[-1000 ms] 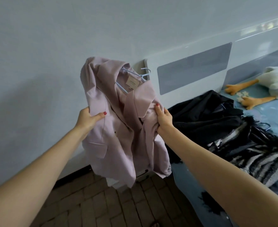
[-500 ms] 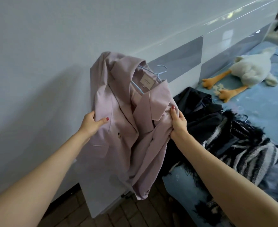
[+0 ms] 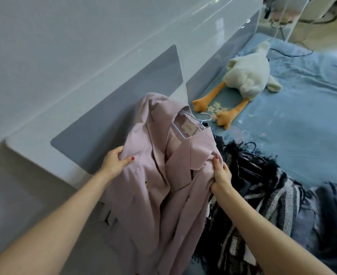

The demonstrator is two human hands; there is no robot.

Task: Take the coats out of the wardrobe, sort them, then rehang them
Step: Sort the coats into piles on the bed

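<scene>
Holding a pale pink lapelled fabric coat (image 3: 159, 175) by its two front edges, the left hand (image 3: 115, 162) pinches the cloth near one lapel and the right hand (image 3: 221, 173) has its fingers curled into the other. It hangs between the hands, on a light blue wire hanger (image 3: 198, 121), at the edge of the blue-covered bed (image 3: 302, 116). Its long axis runs from the collar, away from the person, down to the hem near them; the hook points towards a white plush goose with orange legs (image 3: 249, 76). A heap of dark and black-and-white striped coats (image 3: 263, 185) lies just beside the right hand, so a set-down there would likely swing rightwards
</scene>
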